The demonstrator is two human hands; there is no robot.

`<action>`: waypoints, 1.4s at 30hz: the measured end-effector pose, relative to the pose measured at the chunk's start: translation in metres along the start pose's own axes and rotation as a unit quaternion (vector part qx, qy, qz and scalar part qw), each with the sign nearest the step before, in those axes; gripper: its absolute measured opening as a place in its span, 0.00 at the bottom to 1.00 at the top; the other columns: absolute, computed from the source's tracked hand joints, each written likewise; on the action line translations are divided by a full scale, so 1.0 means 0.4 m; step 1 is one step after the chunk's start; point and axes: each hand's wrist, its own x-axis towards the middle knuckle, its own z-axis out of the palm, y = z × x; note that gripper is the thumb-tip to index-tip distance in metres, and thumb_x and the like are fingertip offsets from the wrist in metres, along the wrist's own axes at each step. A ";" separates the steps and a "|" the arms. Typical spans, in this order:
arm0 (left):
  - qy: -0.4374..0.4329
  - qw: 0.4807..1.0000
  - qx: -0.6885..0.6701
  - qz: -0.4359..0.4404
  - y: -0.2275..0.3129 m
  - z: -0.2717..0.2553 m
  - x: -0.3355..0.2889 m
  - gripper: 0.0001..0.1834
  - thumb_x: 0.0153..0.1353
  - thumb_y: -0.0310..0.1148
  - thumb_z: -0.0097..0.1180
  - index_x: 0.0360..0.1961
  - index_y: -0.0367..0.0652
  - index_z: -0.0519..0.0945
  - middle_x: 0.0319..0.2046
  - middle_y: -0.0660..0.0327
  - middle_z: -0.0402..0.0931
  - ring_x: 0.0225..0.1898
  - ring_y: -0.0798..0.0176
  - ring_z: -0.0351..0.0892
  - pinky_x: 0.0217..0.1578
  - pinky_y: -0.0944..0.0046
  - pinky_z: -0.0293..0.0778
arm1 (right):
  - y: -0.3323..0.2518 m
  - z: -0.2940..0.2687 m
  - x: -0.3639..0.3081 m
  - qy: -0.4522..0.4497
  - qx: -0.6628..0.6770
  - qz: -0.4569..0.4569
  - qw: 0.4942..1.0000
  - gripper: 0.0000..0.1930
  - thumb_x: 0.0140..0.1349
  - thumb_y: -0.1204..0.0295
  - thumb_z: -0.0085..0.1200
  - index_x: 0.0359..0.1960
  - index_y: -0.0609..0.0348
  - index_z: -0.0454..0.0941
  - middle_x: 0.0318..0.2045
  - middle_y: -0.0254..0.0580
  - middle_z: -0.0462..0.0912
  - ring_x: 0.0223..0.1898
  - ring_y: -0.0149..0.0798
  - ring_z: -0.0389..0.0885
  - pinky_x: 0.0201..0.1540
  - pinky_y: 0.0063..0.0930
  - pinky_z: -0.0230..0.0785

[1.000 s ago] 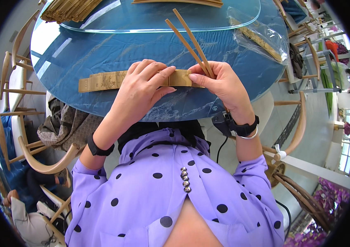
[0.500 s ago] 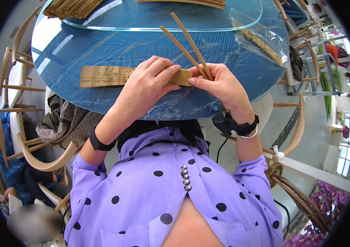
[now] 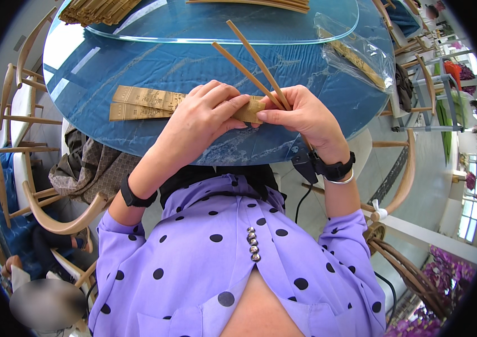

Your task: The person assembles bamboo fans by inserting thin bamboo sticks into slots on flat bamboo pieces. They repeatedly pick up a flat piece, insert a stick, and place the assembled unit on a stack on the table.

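Seen from above, a person's two bare hands work near the front edge of a blue, marble-veined table point(image 3: 154, 64). The left hand point(image 3: 207, 112) closes over the middle of some thin wrappers point(image 3: 143, 104), thumb beneath and fingers on top, seemingly to steady them. The right hand point(image 3: 309, 115) pinches their right end between thumb and finger. It also grips two wooden chopsticks point(image 3: 258, 64), which lean up toward the table's far side, slightly spread; held this way, they leave the thumb and fingertips free for the wrappers.

The wrappers, at least two, are long, flat and golden brown, with dark print. They lie crosswise above the table's front part, fanned apart at the left end and overlapping. The hands hide their middle, so whether they rest on the table there is unclear.

At the table's far left is a bundle point(image 3: 95, 11) of similar wrappers; at its right, a clear bag point(image 3: 356, 62) holding another.
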 end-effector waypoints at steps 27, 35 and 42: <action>-0.012 0.985 0.168 0.029 0.019 0.007 0.007 0.21 0.56 0.34 0.68 0.47 0.35 0.80 0.43 0.58 0.77 0.45 0.56 0.78 0.46 0.58 0.77 | 0.002 0.031 0.020 0.114 -0.165 -0.024 0.979 0.17 0.59 0.61 0.74 0.30 0.65 0.84 0.22 0.30 0.79 0.25 0.23 0.72 0.29 0.20 0.66; 0.051 0.987 0.146 0.042 0.006 0.007 0.016 0.23 0.51 0.30 0.70 0.49 0.35 0.82 0.47 0.56 0.80 0.49 0.52 0.81 0.49 0.54 0.80 | 0.011 0.043 0.026 0.158 -0.217 -0.047 0.962 0.18 0.58 0.60 0.74 0.32 0.65 0.84 0.21 0.35 0.79 0.24 0.25 0.74 0.29 0.22 0.68; -0.006 0.992 0.125 0.034 -0.019 0.018 0.008 0.21 0.54 0.30 0.69 0.50 0.34 0.81 0.47 0.54 0.81 0.49 0.51 0.82 0.49 0.55 0.81 | 0.024 0.057 0.031 0.168 -0.206 -0.103 0.958 0.17 0.60 0.62 0.70 0.33 0.66 0.82 0.23 0.39 0.82 0.25 0.29 0.79 0.30 0.24 0.71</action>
